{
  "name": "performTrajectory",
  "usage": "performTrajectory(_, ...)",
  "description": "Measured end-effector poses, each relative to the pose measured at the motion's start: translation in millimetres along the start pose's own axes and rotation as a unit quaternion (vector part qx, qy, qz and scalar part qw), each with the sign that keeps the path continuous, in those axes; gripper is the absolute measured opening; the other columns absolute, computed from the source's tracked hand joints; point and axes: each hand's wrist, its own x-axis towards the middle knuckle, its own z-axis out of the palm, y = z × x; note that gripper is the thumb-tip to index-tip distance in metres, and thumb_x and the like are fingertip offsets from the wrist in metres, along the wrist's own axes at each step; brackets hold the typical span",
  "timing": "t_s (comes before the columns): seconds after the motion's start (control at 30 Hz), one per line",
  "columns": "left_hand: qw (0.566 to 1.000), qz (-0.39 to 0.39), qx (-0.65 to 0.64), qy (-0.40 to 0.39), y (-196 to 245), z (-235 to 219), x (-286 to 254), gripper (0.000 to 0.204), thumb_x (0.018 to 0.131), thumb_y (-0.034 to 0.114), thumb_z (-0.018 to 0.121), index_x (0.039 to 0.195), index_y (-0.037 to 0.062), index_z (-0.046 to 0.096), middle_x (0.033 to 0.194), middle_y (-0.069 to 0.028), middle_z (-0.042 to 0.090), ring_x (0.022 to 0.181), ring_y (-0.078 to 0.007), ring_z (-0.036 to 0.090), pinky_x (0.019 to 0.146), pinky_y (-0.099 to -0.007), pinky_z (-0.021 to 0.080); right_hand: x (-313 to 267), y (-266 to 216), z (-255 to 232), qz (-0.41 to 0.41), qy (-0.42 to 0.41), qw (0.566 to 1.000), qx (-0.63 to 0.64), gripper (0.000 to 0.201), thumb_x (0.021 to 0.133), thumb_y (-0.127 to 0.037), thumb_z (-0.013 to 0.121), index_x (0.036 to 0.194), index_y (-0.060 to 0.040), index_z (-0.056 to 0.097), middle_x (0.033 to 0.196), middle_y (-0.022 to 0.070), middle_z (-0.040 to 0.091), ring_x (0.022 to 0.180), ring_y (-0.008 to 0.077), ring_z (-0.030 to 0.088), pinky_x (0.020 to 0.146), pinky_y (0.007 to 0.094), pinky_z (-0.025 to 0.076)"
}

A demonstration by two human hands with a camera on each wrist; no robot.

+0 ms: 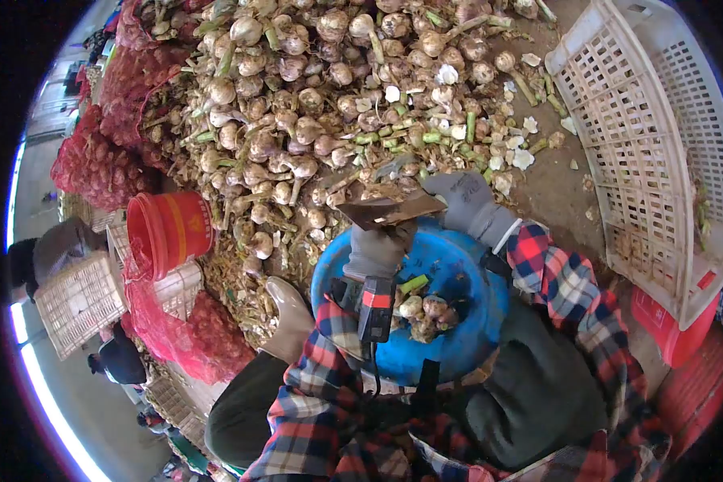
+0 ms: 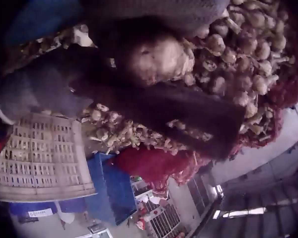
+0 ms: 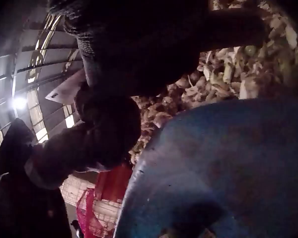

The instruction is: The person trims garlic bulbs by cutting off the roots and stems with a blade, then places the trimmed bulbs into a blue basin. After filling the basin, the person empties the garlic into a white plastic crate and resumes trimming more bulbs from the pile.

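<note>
Over a blue bucket (image 1: 474, 345), both hands work close together in grey gloves. My left hand (image 1: 381, 249) grips a garlic bulb (image 2: 161, 59), which shows in the left wrist view against the dark glove. My right hand (image 1: 470, 205) holds a broad-bladed knife (image 1: 390, 210). Its blade lies across the left hand in the head view and right beside the bulb in the left wrist view. The handle is hidden in the right glove (image 3: 134, 44). Several trimmed garlic bulbs (image 1: 434, 309) and a piece of green stem (image 1: 414, 284) lie inside the bucket.
A large heap of garlic (image 1: 297, 120) with stems spreads beyond the bucket. Cut stalks (image 1: 426, 136) litter its near right side. White plastic crates (image 1: 618, 120) stand at right; a red bucket (image 1: 165, 233) and red mesh sacks (image 1: 104, 161) are at left. Other people are behind.
</note>
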Motion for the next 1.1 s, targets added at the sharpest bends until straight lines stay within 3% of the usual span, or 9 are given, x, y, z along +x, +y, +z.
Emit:
performTrajectory(0.27, 0.686, -0.338, -0.645, -0.010, 3, 7, 2, 0.015, 0.065, 0.003, 0.052, 0.080, 0.0032, 0.051, 0.066, -0.0023, 0.051, 0.055, -0.0105, 0.048, 0.043, -0.0206, 0.038, 7, 31, 7, 0.101, -0.060, 0.993, -0.008, 0.028, 0.062, -0.023, 0.055, 0.089, -0.0155, 0.056, 0.079, 0.0079, 0.058, 0.074, 0.0271, 0.054, 0.066, 0.0361, 0.043)
performTrajectory(0.3, 0.920, -0.173, -0.339, -0.092, 18, -11, 4, 0.022, 0.064, -0.002, 0.049, 0.086, 0.0033, 0.049, 0.075, -0.0053, 0.050, 0.058, -0.0106, 0.045, 0.043, -0.0192, 0.036, 5, 40, 9, 0.208, -0.093, 0.973, -0.024, 0.026, 0.064, -0.024, 0.053, 0.088, -0.0154, 0.056, 0.078, 0.0082, 0.058, 0.072, 0.0277, 0.055, 0.065, 0.0370, 0.043)
performTrajectory(0.37, 0.617, -0.332, -0.711, -0.062, 45, -31, 14, 0.024, 0.064, -0.003, 0.045, 0.087, 0.0033, 0.048, 0.074, -0.0047, 0.050, 0.057, -0.0113, 0.045, 0.044, -0.0205, 0.037, -13, 68, 5, 0.231, -0.027, 0.971, -0.052, 0.025, 0.066, -0.027, 0.052, 0.088, -0.0159, 0.056, 0.078, 0.0085, 0.058, 0.072, 0.0276, 0.055, 0.065, 0.0374, 0.043)
performTrajectory(0.47, 0.957, -0.152, -0.210, -0.127, 10, -25, 4, 0.020, 0.077, 0.015, 0.039, 0.090, 0.0035, 0.049, 0.074, -0.0062, 0.050, 0.057, -0.0146, 0.044, 0.047, -0.0217, 0.038, -21, 28, -20, 0.228, -0.022, 0.970, -0.079, 0.025, 0.066, -0.028, 0.051, 0.088, -0.0160, 0.056, 0.078, 0.0090, 0.058, 0.073, 0.0274, 0.055, 0.065, 0.0374, 0.044)
performTrajectory(0.73, 0.985, -0.127, -0.076, -0.088, -2, -9, -11, 0.015, 0.070, 0.020, 0.051, 0.078, 0.0085, 0.053, 0.060, -0.0068, 0.052, 0.051, -0.0176, 0.050, 0.043, -0.0271, 0.040, 5, -18, -7, 0.015, -0.051, 0.998, -0.033, 0.033, 0.062, -0.029, 0.056, 0.090, -0.0118, 0.052, 0.083, 0.0094, 0.057, 0.076, 0.0244, 0.056, 0.065, 0.0367, 0.044)
performTrajectory(0.83, 0.535, -0.371, -0.756, -0.065, 35, -25, 7, 0.016, 0.076, 0.022, 0.044, 0.079, 0.0065, 0.049, 0.068, -0.0058, 0.051, 0.047, -0.0119, 0.042, 0.038, -0.0193, 0.035, 4, 24, -4, 0.184, -0.107, 0.970, -0.117, 0.025, 0.063, -0.021, 0.053, 0.086, -0.0118, 0.056, 0.079, 0.0087, 0.058, 0.072, 0.0254, 0.056, 0.064, 0.0349, 0.044)
performTrajectory(0.97, 0.800, -0.275, -0.532, -0.035, 12, -17, 4, 0.025, 0.079, 0.025, 0.039, 0.085, 0.0027, 0.048, 0.077, -0.0096, 0.051, 0.054, -0.0139, 0.044, 0.038, -0.0210, 0.036, -11, 10, -12, 0.195, -0.034, 0.974, -0.109, 0.026, 0.063, -0.020, 0.052, 0.088, -0.0126, 0.055, 0.079, 0.0085, 0.058, 0.073, 0.0251, 0.056, 0.065, 0.0347, 0.044)
performTrajectory(1.0, 0.482, -0.421, -0.768, 0.018, 3, -17, 16, 0.012, 0.077, 0.015, 0.040, 0.082, 0.0055, 0.047, 0.069, -0.0002, 0.043, 0.054, -0.0086, 0.040, 0.046, -0.0189, 0.036, -6, -3, -18, 0.127, -0.045, 0.987, -0.092, 0.027, 0.065, -0.024, 0.053, 0.089, -0.0127, 0.054, 0.083, 0.0089, 0.058, 0.076, 0.0246, 0.056, 0.067, 0.0342, 0.043)
performTrajectory(1.1, 0.801, -0.256, -0.539, -0.046, 11, -12, 11, 0.015, 0.078, 0.016, 0.040, 0.084, 0.0043, 0.046, 0.066, -0.0011, 0.043, 0.054, -0.0090, 0.041, 0.045, -0.0187, 0.035, -1, -28, -21, 0.041, -0.062, 0.995, -0.058, 0.029, 0.066, -0.027, 0.053, 0.092, -0.0131, 0.052, 0.086, 0.0092, 0.057, 0.079, 0.0238, 0.056, 0.069, 0.0337, 0.043)
